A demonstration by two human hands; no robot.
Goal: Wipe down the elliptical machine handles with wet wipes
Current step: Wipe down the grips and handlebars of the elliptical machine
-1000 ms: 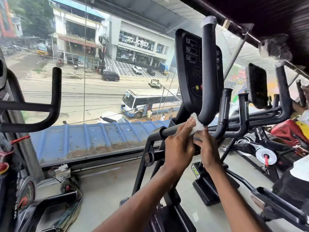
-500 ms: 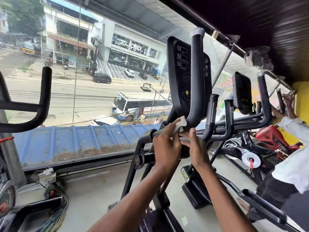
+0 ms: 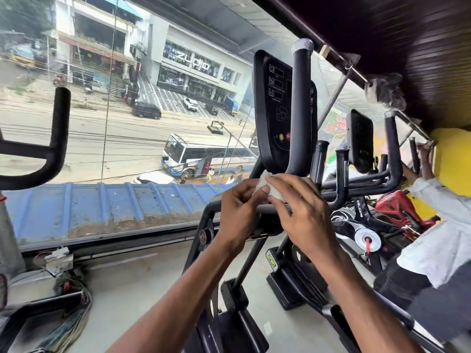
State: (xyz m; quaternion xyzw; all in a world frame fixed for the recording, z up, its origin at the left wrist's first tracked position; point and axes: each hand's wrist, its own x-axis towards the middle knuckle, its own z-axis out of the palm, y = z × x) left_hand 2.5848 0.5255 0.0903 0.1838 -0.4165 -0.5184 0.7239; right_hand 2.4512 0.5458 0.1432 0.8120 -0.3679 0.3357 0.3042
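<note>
Wipe (image 3: 264,184) pinched by left hand (image 3: 239,212) and right hand (image 3: 304,212).

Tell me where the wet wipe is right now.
In the head view, right of centre, the wet wipe is pinched between the left hand and right hand, just below the curved base of the upright handle.
</note>
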